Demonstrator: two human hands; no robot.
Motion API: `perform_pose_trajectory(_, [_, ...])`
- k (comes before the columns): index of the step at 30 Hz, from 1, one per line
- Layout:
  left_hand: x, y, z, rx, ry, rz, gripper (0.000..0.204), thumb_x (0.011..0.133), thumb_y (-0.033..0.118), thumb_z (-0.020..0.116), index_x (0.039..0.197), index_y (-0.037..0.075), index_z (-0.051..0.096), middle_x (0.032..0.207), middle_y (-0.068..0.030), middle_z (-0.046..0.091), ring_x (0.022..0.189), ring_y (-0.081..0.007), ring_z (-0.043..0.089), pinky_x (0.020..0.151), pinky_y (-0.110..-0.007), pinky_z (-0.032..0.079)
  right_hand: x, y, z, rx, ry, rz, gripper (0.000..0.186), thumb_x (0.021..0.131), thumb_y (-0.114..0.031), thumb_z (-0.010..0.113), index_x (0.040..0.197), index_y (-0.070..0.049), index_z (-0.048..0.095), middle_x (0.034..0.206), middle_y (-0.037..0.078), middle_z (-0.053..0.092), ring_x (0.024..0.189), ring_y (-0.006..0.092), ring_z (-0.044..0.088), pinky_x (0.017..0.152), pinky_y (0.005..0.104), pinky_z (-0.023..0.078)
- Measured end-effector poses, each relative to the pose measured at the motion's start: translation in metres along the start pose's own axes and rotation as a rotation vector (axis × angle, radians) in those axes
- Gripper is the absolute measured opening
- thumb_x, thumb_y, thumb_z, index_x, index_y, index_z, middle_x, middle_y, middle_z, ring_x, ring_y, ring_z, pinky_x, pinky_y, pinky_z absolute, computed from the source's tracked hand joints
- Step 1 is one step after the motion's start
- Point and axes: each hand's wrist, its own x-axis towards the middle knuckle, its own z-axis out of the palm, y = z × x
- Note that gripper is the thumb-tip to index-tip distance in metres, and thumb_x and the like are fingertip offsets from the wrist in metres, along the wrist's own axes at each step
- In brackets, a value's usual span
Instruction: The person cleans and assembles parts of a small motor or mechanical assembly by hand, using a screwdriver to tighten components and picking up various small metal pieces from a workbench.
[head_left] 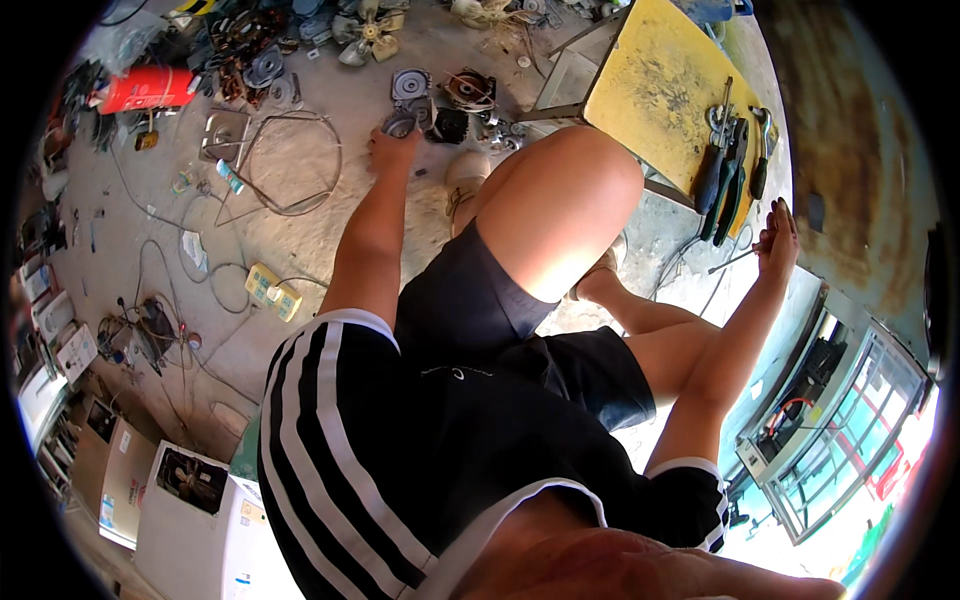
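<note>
Concrete floor (300, 240), strewn with parts and cables, spreads beneath one person, whose two bare hands reach out on either side of the raised knee. Nearer on the right, the right hand (778, 243) has its fingers closed around one screwdriver (735, 262). Its handle is mostly hidden in the grip; the thin shaft shows, its long axis slanting across the view, tip pointing left and slightly back toward the body — well apart from the other work. The left hand (395, 152) is low over the floor, at one round grey housing (401, 123); its fingers cover part of the rim, and I cannot tell whether they are clamped on it. Close around that housing are one squarish grey cover (410, 84), one coil (468, 90) and one black block (450, 125). One yellow bench (650, 90) carries at least three hand tools (738, 180), overlapping and hard to separate. Off to the left lie one power strip (273, 291) and one wire loop (341, 153). Farther away are one red cylinder (148, 90) and one fan blade (370, 42), among a dark heap too jumbled to count.
</note>
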Motion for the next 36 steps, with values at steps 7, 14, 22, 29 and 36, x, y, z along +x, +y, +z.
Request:
perform_pose_trajectory(7, [0.037, 0.046, 0.008, -0.086, 0.016, 0.072, 0.110, 0.061, 0.058, 0.082, 0.146, 0.006, 0.033, 0.145, -0.0192, 0.043, 0.132, -0.0386, 0.044, 0.108, -0.066, 0.025, -0.005, 0.003, 0.013, 0.011, -0.019, 0.006, 0.045, 0.087, -0.032, 0.073, 0.126, -0.011, 0.064, 0.099, 0.005, 0.065, 0.049, 0.0049, 0.043, 0.036, 0.0204, 0.034])
perform_pose_trajectory(14, [0.097, -0.031, 0.075, -0.171, -0.094, 0.509, 0.078, 0.074, 0.055, 0.071, 0.123, -0.004, 0.058, 0.124, -0.0255, 0.060, 0.116, -0.0388, 0.057, 0.097, -0.046, 0.045, -0.017, -0.020, 0.023, -0.083, 0.030, -0.024, 0.042, 0.089, -0.038, 0.068, 0.124, -0.014, 0.066, 0.099, 0.006, 0.066, 0.055, 0.0060, 0.044, 0.041, 0.0225, 0.037])
perform_pose_trajectory(22, [0.107, -0.182, 0.122, 0.255, -0.639, 0.555, 0.053, 0.083, 0.042, 0.062, 0.112, -0.003, 0.064, 0.099, -0.0204, 0.068, 0.095, -0.0347, 0.064, 0.083, -0.046, 0.048, -0.041, -0.035, 0.012, -0.133, 0.086, -0.199, 0.041, 0.086, -0.042, 0.071, 0.113, -0.011, 0.070, 0.089, 0.004, 0.068, 0.057, 0.0072, 0.047, 0.041, 0.0233, 0.036])
perform_pose_trajectory(29, [0.096, -0.086, 0.040, 0.117, -0.358, 0.551, 0.034, 0.090, 0.031, 0.056, 0.095, -0.001, 0.066, 0.088, -0.0098, 0.067, 0.082, -0.0230, 0.060, 0.074, -0.040, 0.045, -0.039, -0.036, 0.019, -0.431, -0.024, -0.487, 0.035, 0.085, -0.036, 0.070, 0.102, -0.006, 0.071, 0.083, 0.010, 0.070, 0.074, 0.0185, 0.064, 0.072, 0.0325, 0.051])
perform_pose_trajectory(36, [-0.041, 0.181, -0.125, -0.403, 0.163, 1.121, 0.051, 0.085, 0.004, 0.053, 0.135, -0.008, 0.047, 0.136, -0.0223, 0.052, 0.120, -0.0294, 0.056, 0.100, -0.036, 0.043, -0.055, -0.042, 0.016, -0.610, -0.056, -0.536, 0.036, 0.086, -0.036, 0.070, 0.102, -0.004, 0.070, 0.085, 0.011, 0.070, 0.078, 0.0205, 0.066, 0.073, 0.0339, 0.051])
